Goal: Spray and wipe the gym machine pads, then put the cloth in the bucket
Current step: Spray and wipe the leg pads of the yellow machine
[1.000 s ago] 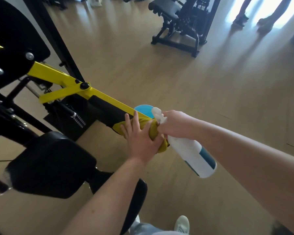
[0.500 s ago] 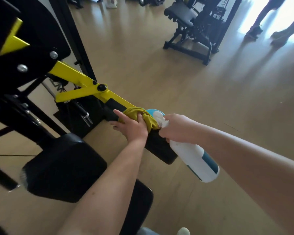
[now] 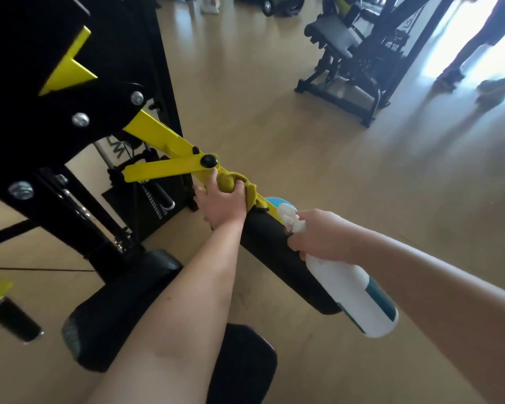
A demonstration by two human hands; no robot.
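– Fingers (image 3: 239,187) of the left hand (image 3: 220,204) curled round the cloth (image 3: 231,180); why there?
– Likely rubbing the top end of the roller pad (image 3: 277,258) (beside the yellow arm (image 3: 164,138)); the right hand (image 3: 318,237) gripped the spray bottle (image 3: 353,295), ready.

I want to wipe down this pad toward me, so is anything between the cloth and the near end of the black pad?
Partly. The cloth, gripped by the left hand, sits at the far end of the black pad. The right hand and its spray bottle overlap the pad's right edge midway; the rest looks bare.
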